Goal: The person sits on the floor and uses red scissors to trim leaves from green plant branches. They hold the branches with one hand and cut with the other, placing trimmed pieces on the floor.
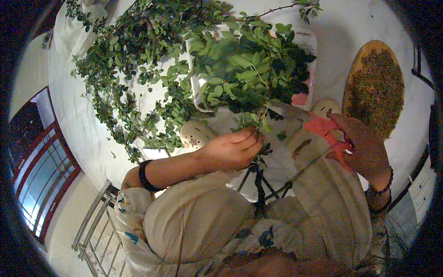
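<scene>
My left hand pinches a thin leafy stem between thumb and fingers, above my lap. Some dark leaves hang just below the fingers. In my right hand is a pair of scissors with red handles. Their blades point left, with the tips close to the upper part of the stem; whether they touch it I cannot tell. Just beyond both hands stands a white plastic basin, heaped with cut green leafy sprigs. Pink shows through at its right side.
Leafy branches spread over the pale floor at left, and a thorny twig lies at the top. An oval tray of small dark bits rests at right. Cream clogs are on my feet. A metal rack stands lower left.
</scene>
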The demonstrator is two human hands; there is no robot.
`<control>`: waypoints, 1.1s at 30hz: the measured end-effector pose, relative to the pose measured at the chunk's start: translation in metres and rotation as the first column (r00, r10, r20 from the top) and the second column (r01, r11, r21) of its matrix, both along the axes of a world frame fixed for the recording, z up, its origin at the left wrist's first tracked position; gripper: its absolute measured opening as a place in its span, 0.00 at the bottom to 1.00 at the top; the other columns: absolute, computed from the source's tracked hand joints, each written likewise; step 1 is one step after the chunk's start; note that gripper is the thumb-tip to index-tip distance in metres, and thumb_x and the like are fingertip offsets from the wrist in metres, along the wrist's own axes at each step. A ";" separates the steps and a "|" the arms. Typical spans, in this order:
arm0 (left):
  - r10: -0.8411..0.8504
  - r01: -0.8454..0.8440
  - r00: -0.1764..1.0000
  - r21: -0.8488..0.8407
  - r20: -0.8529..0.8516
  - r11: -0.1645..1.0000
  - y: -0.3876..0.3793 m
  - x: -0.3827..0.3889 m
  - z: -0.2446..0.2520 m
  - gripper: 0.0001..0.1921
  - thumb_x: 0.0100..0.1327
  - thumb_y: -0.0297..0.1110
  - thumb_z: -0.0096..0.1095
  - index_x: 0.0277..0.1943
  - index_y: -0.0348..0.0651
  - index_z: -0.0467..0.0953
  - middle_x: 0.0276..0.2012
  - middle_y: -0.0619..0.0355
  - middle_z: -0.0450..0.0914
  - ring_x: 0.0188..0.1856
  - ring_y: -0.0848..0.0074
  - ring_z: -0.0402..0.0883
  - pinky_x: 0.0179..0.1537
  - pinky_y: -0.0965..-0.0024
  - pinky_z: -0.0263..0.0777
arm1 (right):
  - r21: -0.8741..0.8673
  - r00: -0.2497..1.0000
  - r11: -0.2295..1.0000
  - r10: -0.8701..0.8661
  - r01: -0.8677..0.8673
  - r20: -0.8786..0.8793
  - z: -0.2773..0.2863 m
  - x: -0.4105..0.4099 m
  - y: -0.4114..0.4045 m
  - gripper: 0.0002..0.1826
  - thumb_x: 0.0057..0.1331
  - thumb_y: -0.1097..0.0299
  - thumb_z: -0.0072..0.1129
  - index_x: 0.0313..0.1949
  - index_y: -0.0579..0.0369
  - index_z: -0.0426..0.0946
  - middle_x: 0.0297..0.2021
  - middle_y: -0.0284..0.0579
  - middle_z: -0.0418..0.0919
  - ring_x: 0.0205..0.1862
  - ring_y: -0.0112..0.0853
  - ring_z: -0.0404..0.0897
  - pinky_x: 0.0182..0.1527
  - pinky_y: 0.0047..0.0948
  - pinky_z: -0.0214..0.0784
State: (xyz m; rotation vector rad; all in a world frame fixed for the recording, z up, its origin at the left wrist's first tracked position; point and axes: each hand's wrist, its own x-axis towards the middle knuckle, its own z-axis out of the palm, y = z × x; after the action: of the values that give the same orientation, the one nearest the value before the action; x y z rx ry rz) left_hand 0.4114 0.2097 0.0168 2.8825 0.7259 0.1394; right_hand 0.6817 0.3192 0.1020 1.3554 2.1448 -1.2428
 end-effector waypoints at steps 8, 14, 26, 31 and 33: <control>-0.041 0.046 0.995 -0.056 0.092 0.997 -0.002 0.001 -0.001 0.21 0.37 0.36 0.48 0.36 0.33 0.74 0.40 0.53 0.71 0.43 0.67 0.70 0.51 0.71 0.60 | 0.040 0.990 0.990 0.138 -0.137 -0.036 0.000 0.004 0.012 0.35 0.40 0.64 0.67 0.51 0.49 0.64 0.37 0.41 0.73 0.27 0.33 0.71 0.28 0.28 0.65; -0.094 0.095 0.995 -0.026 0.036 0.995 -0.002 0.001 0.002 0.22 0.38 0.36 0.47 0.37 0.32 0.73 0.41 0.51 0.70 0.44 0.66 0.70 0.51 0.70 0.61 | 0.074 0.996 0.993 0.089 -0.087 -0.016 0.000 0.005 0.020 0.30 0.42 0.63 0.67 0.46 0.47 0.68 0.35 0.39 0.74 0.25 0.33 0.72 0.26 0.29 0.64; -0.121 0.121 0.993 -0.018 0.003 0.992 0.000 0.005 0.004 0.20 0.39 0.34 0.48 0.37 0.31 0.73 0.39 0.50 0.70 0.42 0.66 0.70 0.50 0.71 0.62 | 0.143 0.990 0.980 0.140 -0.137 -0.008 -0.005 0.001 0.024 0.27 0.42 0.60 0.66 0.44 0.45 0.69 0.22 0.42 0.72 0.21 0.38 0.71 0.24 0.32 0.62; -0.137 0.138 0.990 0.014 -0.028 0.990 0.000 0.004 0.005 0.21 0.39 0.35 0.48 0.37 0.32 0.73 0.39 0.51 0.70 0.43 0.67 0.70 0.51 0.71 0.62 | 0.181 0.985 0.970 0.171 -0.162 -0.035 -0.006 0.002 0.025 0.25 0.42 0.61 0.65 0.43 0.46 0.69 0.19 0.44 0.70 0.19 0.39 0.70 0.22 0.34 0.61; -0.132 0.132 0.991 0.005 -0.018 0.991 -0.001 0.004 0.005 0.21 0.40 0.36 0.48 0.37 0.32 0.73 0.40 0.51 0.70 0.43 0.67 0.70 0.51 0.71 0.61 | 0.210 0.983 0.965 0.175 -0.159 -0.059 -0.006 0.001 0.026 0.24 0.42 0.61 0.65 0.42 0.46 0.70 0.18 0.45 0.70 0.19 0.40 0.70 0.22 0.35 0.61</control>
State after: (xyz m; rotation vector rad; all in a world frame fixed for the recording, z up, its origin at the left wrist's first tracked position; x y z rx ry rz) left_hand 0.4153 0.2091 0.0216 2.9296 0.5364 0.1002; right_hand 0.6829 0.3449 0.0962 1.1879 2.4413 -1.0495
